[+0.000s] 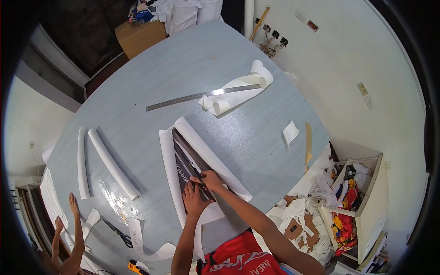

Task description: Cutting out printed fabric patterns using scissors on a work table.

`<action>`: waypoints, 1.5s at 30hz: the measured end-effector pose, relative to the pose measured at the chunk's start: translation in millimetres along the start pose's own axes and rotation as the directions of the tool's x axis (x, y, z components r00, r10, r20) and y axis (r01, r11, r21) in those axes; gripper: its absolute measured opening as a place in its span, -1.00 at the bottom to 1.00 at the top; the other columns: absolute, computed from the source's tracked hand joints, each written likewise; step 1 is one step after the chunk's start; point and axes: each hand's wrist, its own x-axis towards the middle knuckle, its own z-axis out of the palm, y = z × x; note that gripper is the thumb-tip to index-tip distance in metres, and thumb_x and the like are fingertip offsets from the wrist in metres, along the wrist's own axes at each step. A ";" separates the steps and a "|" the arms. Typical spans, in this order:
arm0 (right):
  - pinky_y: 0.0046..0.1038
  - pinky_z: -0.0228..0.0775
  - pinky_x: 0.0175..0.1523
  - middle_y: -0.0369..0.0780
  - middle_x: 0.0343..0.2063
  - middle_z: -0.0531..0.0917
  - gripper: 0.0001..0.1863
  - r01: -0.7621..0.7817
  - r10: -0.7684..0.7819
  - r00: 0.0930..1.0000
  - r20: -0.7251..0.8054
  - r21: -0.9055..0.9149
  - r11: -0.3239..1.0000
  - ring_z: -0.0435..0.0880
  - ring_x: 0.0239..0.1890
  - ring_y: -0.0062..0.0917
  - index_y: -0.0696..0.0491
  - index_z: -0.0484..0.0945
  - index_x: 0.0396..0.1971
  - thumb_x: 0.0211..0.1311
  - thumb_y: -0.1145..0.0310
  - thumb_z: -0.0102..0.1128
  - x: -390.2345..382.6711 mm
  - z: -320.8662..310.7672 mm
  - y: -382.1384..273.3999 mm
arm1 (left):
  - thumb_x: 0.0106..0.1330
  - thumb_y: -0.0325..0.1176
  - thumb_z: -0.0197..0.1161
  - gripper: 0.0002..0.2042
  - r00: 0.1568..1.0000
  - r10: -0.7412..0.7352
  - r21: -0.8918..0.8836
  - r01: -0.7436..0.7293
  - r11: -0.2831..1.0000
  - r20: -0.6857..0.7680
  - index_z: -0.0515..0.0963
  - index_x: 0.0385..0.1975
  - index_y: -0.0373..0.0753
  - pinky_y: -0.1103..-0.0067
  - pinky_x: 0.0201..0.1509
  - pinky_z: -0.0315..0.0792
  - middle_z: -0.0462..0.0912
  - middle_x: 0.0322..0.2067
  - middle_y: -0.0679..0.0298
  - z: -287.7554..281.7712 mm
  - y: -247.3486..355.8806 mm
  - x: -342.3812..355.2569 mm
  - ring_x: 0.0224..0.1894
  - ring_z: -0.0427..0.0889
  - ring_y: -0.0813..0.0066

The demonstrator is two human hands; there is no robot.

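Note:
A printed sheet (181, 166), dark with white lettering, lies in front of me, its long white edges curled up on both sides. My left hand (196, 200) rests on the sheet's lower part with its fingers spread over the print. Just above and to the right, my right hand (211, 180) is closed round a slim dark tool (194, 170), which points up and left along the print. It may be a pair of scissors, but my fingers hide much of it. The two hands are close together, near the sheet's lower end.
A steel ruler (178, 101) lies partly over a curled white paper (236, 94). Two white rolls (112, 162) (82, 162) are at left, near black scissors (118, 233) and a yellow tape measure (137, 267). Another person's hands (74, 205) touch the left edge. A cloth-filled cabinet (353, 211) stands right.

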 end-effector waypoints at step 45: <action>-0.29 0.27 -0.47 -0.03 -0.73 0.45 -0.35 0.253 -0.329 0.938 -0.110 -0.431 0.866 0.40 -0.67 -0.34 0.21 0.41 -0.70 -0.02 -0.13 0.43 -60.3 4.8 -2.4 | 0.13 -0.41 0.27 -0.47 0.963 -0.252 -0.377 0.201 0.904 -0.092 0.39 0.18 -0.18 0.25 0.30 0.25 0.33 0.21 0.05 -23.8 -60.3 -15.7 0.25 0.29 -0.05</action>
